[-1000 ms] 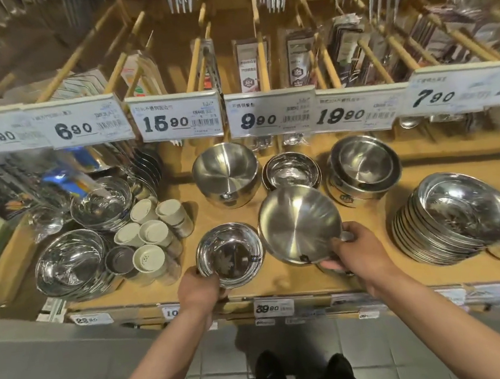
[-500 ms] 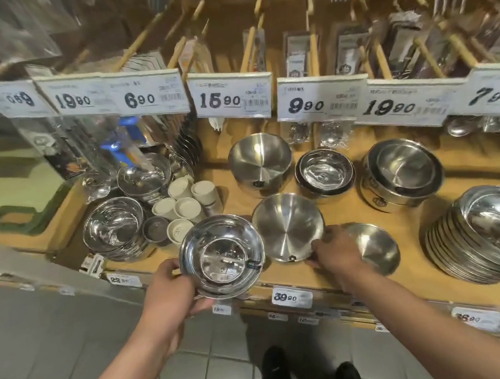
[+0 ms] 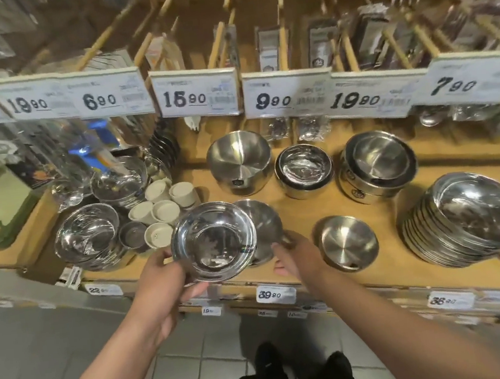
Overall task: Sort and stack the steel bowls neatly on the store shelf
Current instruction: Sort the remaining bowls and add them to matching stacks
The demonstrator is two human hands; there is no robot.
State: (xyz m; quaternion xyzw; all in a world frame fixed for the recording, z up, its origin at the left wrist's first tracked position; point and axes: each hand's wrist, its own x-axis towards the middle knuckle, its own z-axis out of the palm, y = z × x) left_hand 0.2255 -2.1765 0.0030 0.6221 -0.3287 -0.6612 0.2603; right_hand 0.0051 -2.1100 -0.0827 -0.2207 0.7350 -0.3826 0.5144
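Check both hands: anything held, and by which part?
Left hand holds the shiny bowl by its near rim. Right hand grips the matte bowl behind it at its near edge.

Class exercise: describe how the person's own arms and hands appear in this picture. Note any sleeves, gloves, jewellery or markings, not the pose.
Both forearms are bare up to the frame edge; no sleeves show. The left hand and right hand wear no gloves, and no rings, watch or wristband are visible. No markings can be made out.

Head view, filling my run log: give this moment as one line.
left hand: holds shiny bowl | right hand: at brushed bowl, grip unclear | shelf: sorting unfinished
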